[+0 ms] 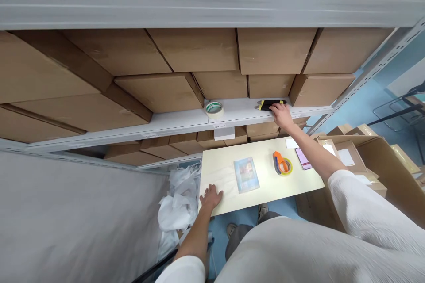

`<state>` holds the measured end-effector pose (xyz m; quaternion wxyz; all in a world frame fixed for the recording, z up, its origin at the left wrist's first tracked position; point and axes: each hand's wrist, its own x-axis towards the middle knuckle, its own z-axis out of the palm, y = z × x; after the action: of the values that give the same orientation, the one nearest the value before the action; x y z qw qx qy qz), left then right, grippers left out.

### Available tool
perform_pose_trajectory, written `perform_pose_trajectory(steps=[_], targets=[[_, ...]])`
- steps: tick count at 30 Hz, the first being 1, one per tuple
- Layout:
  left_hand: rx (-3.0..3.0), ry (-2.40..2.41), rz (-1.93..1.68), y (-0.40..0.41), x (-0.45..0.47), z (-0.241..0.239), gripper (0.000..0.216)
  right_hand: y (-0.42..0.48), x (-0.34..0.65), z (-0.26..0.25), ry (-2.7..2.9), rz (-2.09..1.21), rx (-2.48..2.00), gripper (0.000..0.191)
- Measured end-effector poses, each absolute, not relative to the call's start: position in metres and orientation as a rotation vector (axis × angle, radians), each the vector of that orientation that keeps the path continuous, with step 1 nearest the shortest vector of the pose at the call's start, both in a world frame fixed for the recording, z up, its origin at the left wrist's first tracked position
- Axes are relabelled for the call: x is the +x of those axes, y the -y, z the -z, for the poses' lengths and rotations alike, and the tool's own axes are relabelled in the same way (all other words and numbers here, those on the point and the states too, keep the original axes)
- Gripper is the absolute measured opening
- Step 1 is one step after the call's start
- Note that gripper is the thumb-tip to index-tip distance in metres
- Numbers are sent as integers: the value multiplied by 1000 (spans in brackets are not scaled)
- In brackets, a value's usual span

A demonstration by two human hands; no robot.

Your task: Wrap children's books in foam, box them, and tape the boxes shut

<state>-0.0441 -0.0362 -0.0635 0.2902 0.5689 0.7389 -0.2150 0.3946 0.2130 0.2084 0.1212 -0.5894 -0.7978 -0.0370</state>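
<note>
On the grey shelf, my right hand (281, 112) has its fingers closed on the handle end of what look like black-and-yellow pliers (264, 105), whose tips point left. My left hand (210, 196) lies flat with fingers spread on the left end of a pale yellow board (229, 159), holding nothing. A blue picture packet in clear plastic (246, 175) rests near the board's middle. To its right are an orange tape cutter (279, 158) with a roll of yellow tape and a phone with a lit screen (303, 158).
A roll of masking tape (214, 109) sits on the shelf left of the pliers. Cardboard boxes (201, 51) fill the shelves behind. White crumpled wrapping (181, 205) lies left of the board. An open carton (385, 154) with smaller boxes stands at the right.
</note>
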Motion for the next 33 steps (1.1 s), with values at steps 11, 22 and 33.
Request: perform_pose_trajectory(steps=[11, 22, 33], targets=[[1652, -1854, 484, 45, -58, 53, 67, -100, 277, -126, 2472, -314, -1386, 46], [1950, -1850, 165, 50, -82, 68, 64, 11, 143, 33, 2694, -861, -1675, 61], [2110, -1741, -120, 37, -93, 127, 78, 6, 130, 108, 2771, -561, -1646, 77]])
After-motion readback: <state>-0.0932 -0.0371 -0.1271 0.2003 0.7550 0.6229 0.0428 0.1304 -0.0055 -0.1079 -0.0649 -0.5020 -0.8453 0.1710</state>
